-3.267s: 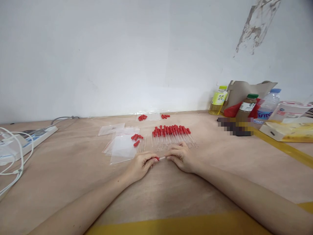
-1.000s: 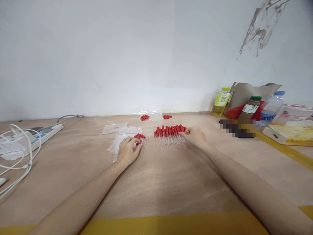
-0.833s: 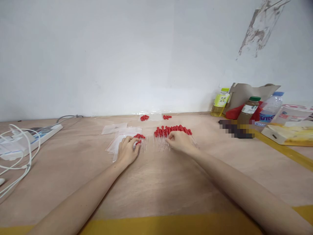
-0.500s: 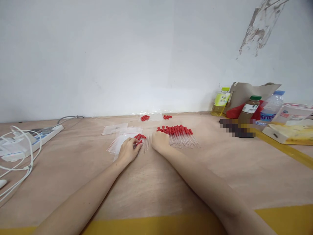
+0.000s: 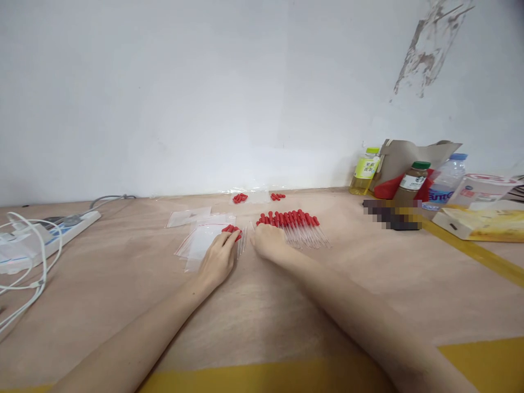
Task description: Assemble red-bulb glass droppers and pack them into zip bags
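Pale wall [image 5: 164, 98] stands behind the tabletop [image 5: 245, 316], with a peeled patch [image 5: 429, 52] at upper right; yellow tape [image 5: 262, 377] runs along the near edge. Left hand [image 5: 219, 259]: fingers extended and close together, tips at the red bulbs [image 5: 232, 228] beside the clear plastic bags [image 5: 200, 248]; cannot tell whether one is pinched. Right hand [image 5: 268, 240]: curled, fingertips hidden from the camera; cannot tell what, if anything, it pinches. It covers part of the left end of the red-topped droppers [image 5: 303, 219], which lie side by side, tops toward the wall, clear stems toward the person. Thin clear tubes [image 5: 244, 240] lie between the two hands. Labels, right side: yellow-green-capped bottle [image 5: 365, 170] reads 茉莉花茶; green-capped bottle [image 5: 410, 184] bears a white label with a round Starbucks-style emblem, small print unreadable; blue-capped bottle [image 5: 447, 177] shows dark blue lettering, only partly legible. Red print on the pale pack [image 5: 485, 188] is too small to read. White power strip [image 5: 77, 228] at far left.
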A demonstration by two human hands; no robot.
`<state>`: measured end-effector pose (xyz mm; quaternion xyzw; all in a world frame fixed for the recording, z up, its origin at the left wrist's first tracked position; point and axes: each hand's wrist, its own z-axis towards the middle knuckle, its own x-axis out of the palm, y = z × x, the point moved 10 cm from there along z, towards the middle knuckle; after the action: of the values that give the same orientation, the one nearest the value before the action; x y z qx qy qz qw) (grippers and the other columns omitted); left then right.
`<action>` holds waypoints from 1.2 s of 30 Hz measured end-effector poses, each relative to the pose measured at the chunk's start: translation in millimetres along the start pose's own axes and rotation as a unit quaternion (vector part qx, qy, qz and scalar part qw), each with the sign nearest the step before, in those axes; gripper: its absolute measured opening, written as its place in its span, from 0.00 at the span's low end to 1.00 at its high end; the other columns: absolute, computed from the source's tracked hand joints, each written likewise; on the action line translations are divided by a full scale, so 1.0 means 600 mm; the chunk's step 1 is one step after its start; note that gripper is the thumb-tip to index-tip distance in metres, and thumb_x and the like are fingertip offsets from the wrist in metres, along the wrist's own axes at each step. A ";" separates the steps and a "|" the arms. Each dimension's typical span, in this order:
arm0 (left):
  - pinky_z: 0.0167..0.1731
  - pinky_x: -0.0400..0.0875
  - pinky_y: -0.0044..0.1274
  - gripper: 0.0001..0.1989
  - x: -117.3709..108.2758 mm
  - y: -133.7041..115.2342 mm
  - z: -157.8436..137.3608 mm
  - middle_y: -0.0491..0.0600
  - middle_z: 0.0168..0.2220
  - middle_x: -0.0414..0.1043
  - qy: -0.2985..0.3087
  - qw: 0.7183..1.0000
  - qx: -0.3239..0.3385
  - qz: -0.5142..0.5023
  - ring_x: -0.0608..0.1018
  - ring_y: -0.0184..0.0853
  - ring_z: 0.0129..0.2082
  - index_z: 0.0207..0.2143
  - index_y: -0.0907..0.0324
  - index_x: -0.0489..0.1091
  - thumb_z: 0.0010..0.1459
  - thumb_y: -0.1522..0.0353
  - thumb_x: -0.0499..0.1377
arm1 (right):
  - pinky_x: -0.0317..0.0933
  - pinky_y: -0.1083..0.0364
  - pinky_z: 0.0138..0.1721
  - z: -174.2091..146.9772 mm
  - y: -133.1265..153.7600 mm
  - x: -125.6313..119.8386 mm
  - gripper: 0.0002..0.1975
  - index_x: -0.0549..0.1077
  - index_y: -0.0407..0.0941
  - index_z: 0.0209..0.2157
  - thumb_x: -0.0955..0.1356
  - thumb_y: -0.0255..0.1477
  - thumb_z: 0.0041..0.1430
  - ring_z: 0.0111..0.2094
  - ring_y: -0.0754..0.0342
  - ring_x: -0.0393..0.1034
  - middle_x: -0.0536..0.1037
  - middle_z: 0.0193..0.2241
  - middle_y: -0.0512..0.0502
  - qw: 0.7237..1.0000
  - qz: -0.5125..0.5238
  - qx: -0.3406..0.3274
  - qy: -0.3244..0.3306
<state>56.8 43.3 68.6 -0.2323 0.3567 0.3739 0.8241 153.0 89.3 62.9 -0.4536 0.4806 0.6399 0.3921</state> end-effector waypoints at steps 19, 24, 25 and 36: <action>0.30 0.65 0.22 0.09 0.030 -0.072 -0.011 0.47 0.31 0.70 0.065 0.972 -0.048 -0.221 0.71 0.31 0.30 0.34 0.59 0.68 0.59 0.66 0.51 | 0.58 0.58 0.30 -0.141 -0.130 -0.026 0.08 0.65 0.42 0.35 0.58 0.28 0.58 0.27 0.57 0.64 0.71 0.26 0.48 0.941 0.295 -0.139 -0.091; 0.28 0.65 0.21 0.09 0.033 -0.067 -0.012 0.46 0.28 0.69 0.069 0.971 -0.059 -0.222 0.71 0.30 0.28 0.32 0.59 0.67 0.59 0.65 0.51 | 0.56 0.59 0.29 -0.148 -0.113 -0.024 0.07 0.65 0.42 0.34 0.58 0.29 0.59 0.26 0.59 0.62 0.70 0.26 0.49 0.940 0.287 -0.164 -0.082; 0.29 0.65 0.21 0.09 0.034 -0.067 -0.013 0.45 0.28 0.69 0.071 0.970 -0.061 -0.224 0.71 0.31 0.28 0.32 0.59 0.67 0.59 0.65 0.51 | 0.56 0.60 0.29 -0.148 -0.110 -0.024 0.07 0.65 0.42 0.34 0.58 0.28 0.59 0.27 0.59 0.63 0.70 0.26 0.49 0.939 0.286 -0.170 -0.085; 0.32 0.65 0.21 0.08 0.034 -0.076 -0.010 0.46 0.31 0.71 0.076 0.967 -0.039 -0.240 0.72 0.31 0.31 0.34 0.59 0.68 0.59 0.66 0.51 | 0.54 0.58 0.31 -0.142 -0.097 -0.013 0.06 0.67 0.44 0.29 0.61 0.27 0.57 0.26 0.58 0.63 0.72 0.24 0.50 0.941 0.250 -0.210 -0.085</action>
<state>99.6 20.5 54.2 -0.3705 0.3379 0.1602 0.8502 226.9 19.2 44.5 -0.3350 0.3978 0.8399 0.1550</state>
